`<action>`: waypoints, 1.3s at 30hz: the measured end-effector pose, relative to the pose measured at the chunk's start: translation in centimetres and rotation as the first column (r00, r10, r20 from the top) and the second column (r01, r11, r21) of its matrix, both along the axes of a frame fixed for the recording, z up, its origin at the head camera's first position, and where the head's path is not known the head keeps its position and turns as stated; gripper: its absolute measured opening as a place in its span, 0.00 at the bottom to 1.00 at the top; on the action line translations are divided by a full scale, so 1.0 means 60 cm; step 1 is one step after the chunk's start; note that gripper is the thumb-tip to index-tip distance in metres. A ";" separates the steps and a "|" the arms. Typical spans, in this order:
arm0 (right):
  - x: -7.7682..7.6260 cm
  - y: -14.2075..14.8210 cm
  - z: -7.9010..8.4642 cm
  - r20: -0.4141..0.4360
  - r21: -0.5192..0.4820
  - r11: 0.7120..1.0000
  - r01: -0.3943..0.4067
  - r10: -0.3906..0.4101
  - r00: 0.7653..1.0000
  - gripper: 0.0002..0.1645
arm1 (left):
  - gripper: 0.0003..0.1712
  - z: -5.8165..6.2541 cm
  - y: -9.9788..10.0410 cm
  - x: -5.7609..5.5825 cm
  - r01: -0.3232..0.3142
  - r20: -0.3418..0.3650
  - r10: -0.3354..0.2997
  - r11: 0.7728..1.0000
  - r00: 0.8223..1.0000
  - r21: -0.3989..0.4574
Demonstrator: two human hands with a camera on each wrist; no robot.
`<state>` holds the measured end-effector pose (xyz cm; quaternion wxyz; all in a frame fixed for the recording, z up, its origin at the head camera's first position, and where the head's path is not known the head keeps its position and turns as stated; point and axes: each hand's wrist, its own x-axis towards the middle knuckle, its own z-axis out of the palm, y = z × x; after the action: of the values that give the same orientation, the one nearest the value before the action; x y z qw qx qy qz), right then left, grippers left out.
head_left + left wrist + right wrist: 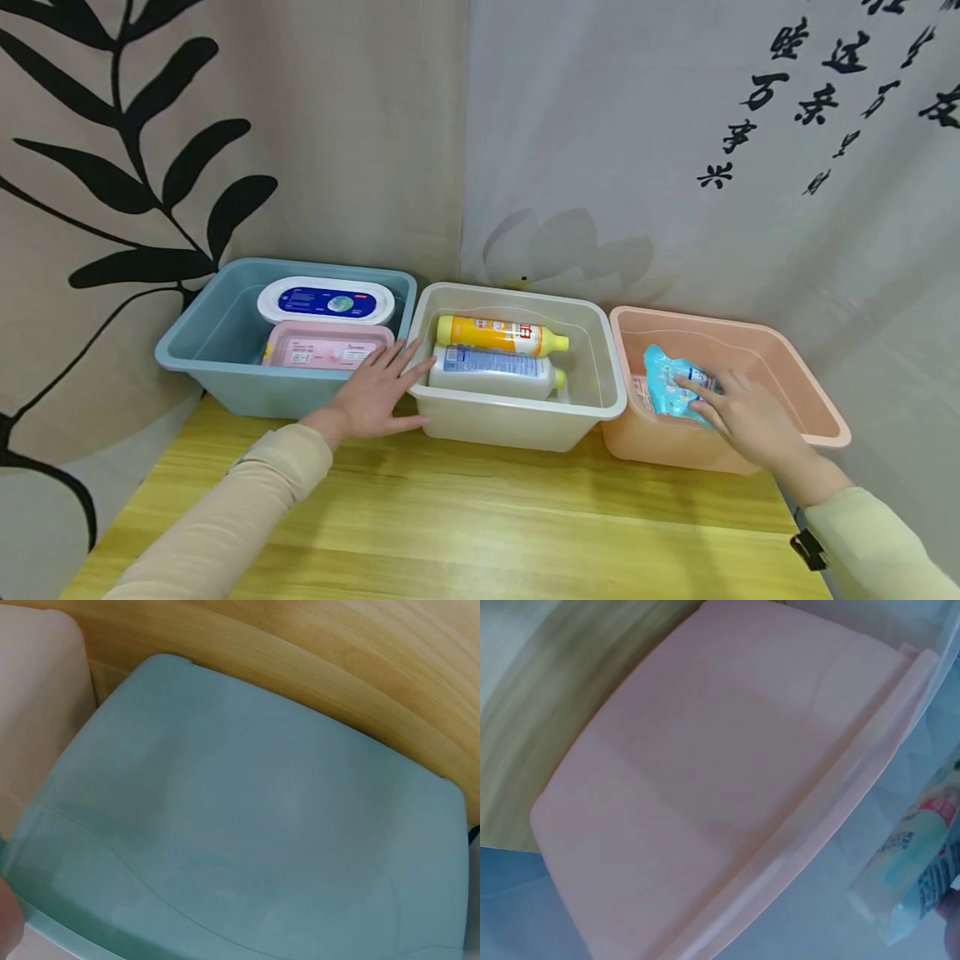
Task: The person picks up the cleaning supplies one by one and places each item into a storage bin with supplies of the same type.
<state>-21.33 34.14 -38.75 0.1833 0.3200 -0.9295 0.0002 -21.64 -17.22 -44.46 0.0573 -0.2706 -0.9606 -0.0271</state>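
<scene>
My right hand (750, 417) reaches over the front rim of the pink bin (813, 387) and grips a light-blue pouch (663, 379) with printing on it. In the right wrist view the pouch (915, 862) is beyond the bin's rim, with a fingertip (951, 922) at its edge. My left hand (378, 392) has its fingers spread, with fingertips at the rims where the blue bin (262, 390) and the cream bin (495, 425) meet. Only a bit of a finger (9, 919) shows in the left wrist view, beside the blue bin's rim.
In the blue bin lie a white oval pack (326, 300) and a pink pack (326, 346). The cream bin holds a yellow-orange bottle (491, 335) and a white bottle (491, 373). All three bins stand along the back of the wooden table (487, 517), before a curtain (360, 150).
</scene>
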 end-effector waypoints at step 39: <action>-0.117 -0.045 0.007 0.344 0.016 0.917 0.398 -0.379 0.859 0.32 | 0.50 0.000 -0.001 0.002 0.000 -0.008 0.000 1.000 1.000 0.005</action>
<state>-28.37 31.42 -38.32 0.0249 0.1158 -0.9920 0.0445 -21.49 -17.29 -44.46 0.0619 -0.2704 -0.9603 -0.0285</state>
